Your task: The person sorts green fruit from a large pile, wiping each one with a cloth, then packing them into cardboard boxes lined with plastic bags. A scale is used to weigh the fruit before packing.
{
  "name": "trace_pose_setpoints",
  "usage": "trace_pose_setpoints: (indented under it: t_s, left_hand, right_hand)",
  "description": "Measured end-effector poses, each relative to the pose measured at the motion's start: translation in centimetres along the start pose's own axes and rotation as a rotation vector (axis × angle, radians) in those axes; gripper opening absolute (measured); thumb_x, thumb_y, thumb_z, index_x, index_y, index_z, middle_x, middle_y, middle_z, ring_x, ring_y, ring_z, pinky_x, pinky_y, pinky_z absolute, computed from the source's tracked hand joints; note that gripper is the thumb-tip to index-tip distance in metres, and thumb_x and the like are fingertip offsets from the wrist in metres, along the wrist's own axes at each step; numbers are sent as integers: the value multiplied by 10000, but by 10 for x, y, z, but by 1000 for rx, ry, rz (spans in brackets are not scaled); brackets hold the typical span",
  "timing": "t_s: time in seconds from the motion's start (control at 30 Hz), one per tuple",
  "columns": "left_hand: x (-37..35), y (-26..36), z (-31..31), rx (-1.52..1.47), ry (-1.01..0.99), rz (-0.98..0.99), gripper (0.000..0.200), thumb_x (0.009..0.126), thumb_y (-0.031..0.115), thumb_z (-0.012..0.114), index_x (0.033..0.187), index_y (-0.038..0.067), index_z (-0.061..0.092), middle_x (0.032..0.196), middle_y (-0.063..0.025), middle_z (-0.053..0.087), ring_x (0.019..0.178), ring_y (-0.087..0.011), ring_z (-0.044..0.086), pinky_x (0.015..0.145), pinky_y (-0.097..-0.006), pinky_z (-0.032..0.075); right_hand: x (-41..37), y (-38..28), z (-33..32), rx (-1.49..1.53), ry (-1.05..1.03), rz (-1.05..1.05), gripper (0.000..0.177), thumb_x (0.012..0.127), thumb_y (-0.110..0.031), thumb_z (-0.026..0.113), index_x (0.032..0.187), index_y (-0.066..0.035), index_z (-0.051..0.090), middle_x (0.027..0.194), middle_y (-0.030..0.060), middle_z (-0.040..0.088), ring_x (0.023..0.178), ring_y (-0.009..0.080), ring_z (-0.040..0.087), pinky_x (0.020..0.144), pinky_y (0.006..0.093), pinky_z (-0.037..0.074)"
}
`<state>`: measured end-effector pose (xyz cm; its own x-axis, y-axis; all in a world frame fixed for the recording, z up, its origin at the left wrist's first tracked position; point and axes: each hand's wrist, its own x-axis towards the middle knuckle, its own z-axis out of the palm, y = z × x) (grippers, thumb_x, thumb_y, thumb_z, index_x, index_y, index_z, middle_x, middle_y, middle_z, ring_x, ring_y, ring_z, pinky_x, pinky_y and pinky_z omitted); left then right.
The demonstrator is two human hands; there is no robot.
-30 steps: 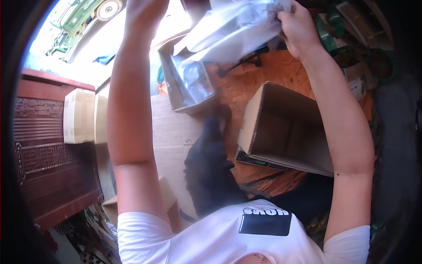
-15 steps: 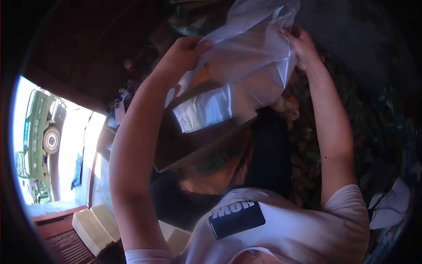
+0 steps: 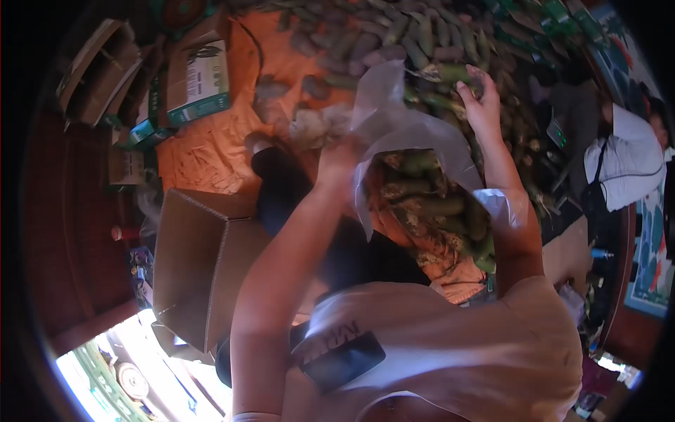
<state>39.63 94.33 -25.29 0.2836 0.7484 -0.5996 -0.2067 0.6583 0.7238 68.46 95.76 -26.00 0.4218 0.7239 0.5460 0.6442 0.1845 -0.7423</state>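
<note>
My left hand [image 3: 339,163], somewhat blurred, is closed on the edge of a clear plastic bag [image 3: 422,133] that hangs loosely in front of me. My right hand [image 3: 484,105] is past the bag's far side, thumb and fingers around the end of a long green radish-like vegetable [image 3: 444,72]. More of these green vegetables [image 3: 429,206] lie below the bag, some visible beyond its edge. A flap of the plastic rests against my right forearm.
An opened cardboard box [image 3: 190,267] stands to my left, on an orange sheet [image 3: 204,158]. Printed cartons [image 3: 199,81] are further off at the upper left. A large pile of vegetables [image 3: 351,42] spreads ahead. Another person in a white top [image 3: 622,158] is at the right.
My view has swung right, from the box to the vegetable pile. The bag moved with my left hand. My right hand let go of the bag and took hold of a green vegetable.
</note>
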Motion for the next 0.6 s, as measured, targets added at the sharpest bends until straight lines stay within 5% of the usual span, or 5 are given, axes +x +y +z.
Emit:
trace_pose_setpoints:
  t_s: [0.1,0.2,0.4,0.5,0.6]
  left_hand:
    - [6,-21,13,-66,38,-142,274,970,262,410,992,25,545,673,-68,572,454,-119,455,367,-224,336]
    - [7,-29,27,-106,171,-169,286,978,269,399,990,25,550,682,-73,580,455,-139,477,365,-249,358]
    - [25,-54,9,-434,247,-131,264,986,206,351,1021,16,531,803,-86,613,589,-161,559,472,-283,439]
    - [36,-68,-17,-378,120,-64,272,943,118,381,1094,-61,520,941,-107,596,871,-205,595,773,-353,517]
    - [29,-52,-7,-410,95,-114,312,965,163,347,1158,-35,491,1041,-128,585,917,-240,587,842,-379,496]
  right_hand:
    - [-44,-81,-48,-29,-273,-253,348,776,-197,664,1063,-15,592,1055,142,577,1034,295,522,930,399,371]
    - [-97,-102,-38,-355,-751,-222,777,676,-343,754,1284,-18,396,1213,206,444,1135,371,406,977,447,331]
    - [-146,-22,3,-228,-698,140,413,710,-26,612,1113,-31,522,1003,157,588,894,345,596,723,427,506]
    - [-138,-6,6,-239,-835,8,284,714,-36,607,997,-17,593,943,158,606,822,339,622,682,437,511]
    - [-127,-25,8,-387,-804,-111,185,744,-55,607,921,-1,622,863,176,625,751,340,638,676,432,514]
